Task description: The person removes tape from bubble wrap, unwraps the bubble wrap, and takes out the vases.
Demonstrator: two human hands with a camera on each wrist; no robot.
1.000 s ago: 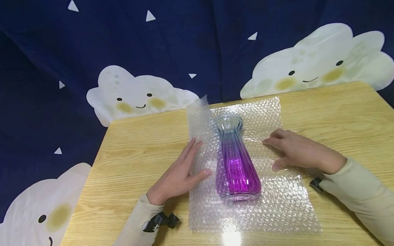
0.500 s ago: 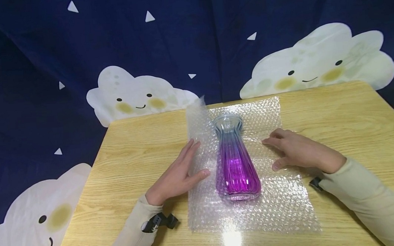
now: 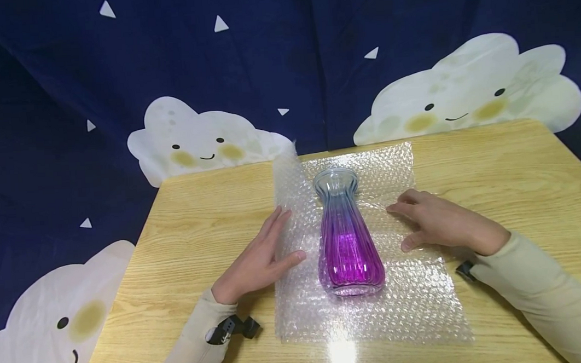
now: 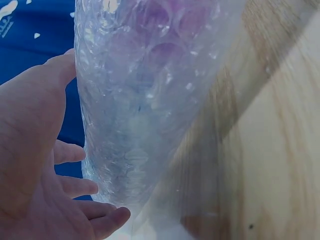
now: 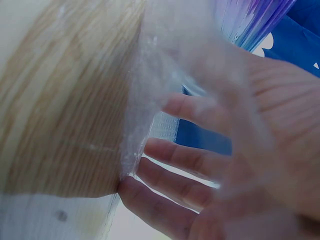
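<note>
A ribbed glass vase (image 3: 349,239), clear blue at the neck and purple at the base, lies on a sheet of bubble wrap (image 3: 415,306). The wrap's left side stands folded up along the vase. My left hand (image 3: 255,265) is at that raised side, fingers extended and touching its outer face; the left wrist view shows the bubble wrap (image 4: 135,115) beside the fingers. On the other side, my right hand (image 3: 438,223) rests at the sheet's right edge, fingers loosely bent, a little apart from the vase. Film (image 5: 150,75) passes in front of the right fingers in the right wrist view.
The wooden table (image 3: 199,219) carries everything. Behind it hangs a dark blue curtain (image 3: 245,63) printed with white clouds and triangles. Black wrist cameras are strapped at both sleeves.
My left hand has shifted slightly left, and the raised side of the bubble wrap has leaned left with it, away from the vase. The right hand and the vase stay put.
</note>
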